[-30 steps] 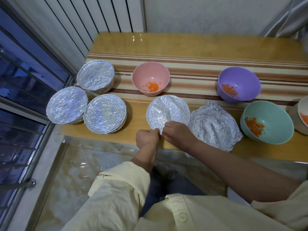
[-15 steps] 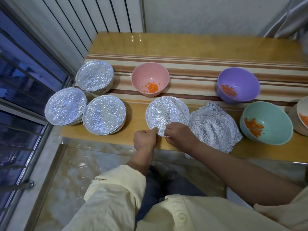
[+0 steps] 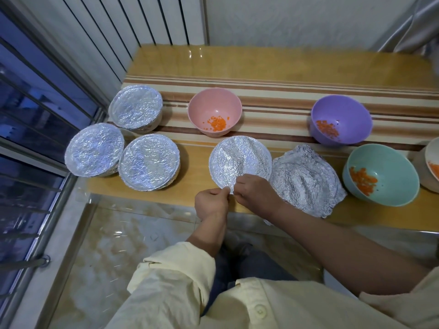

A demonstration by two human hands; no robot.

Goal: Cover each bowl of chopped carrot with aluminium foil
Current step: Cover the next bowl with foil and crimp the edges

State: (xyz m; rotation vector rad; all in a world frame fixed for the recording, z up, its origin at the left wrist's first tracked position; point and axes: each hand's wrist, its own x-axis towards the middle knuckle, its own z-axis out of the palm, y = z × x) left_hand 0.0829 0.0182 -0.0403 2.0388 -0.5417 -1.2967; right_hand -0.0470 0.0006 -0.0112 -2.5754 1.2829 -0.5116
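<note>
The foiled bowl (image 3: 240,160) is placed just beyond both hands, near the front edge of the table (image 3: 285,62), and its near foil rim is pinched by the left hand (image 3: 211,203) and the right hand (image 3: 256,193), both equally close.

White bowl (image 3: 430,157) is cut off by the right edge.

Single head view (wide-angle), steeply down onto near table (image 3: 261,65)
</note>
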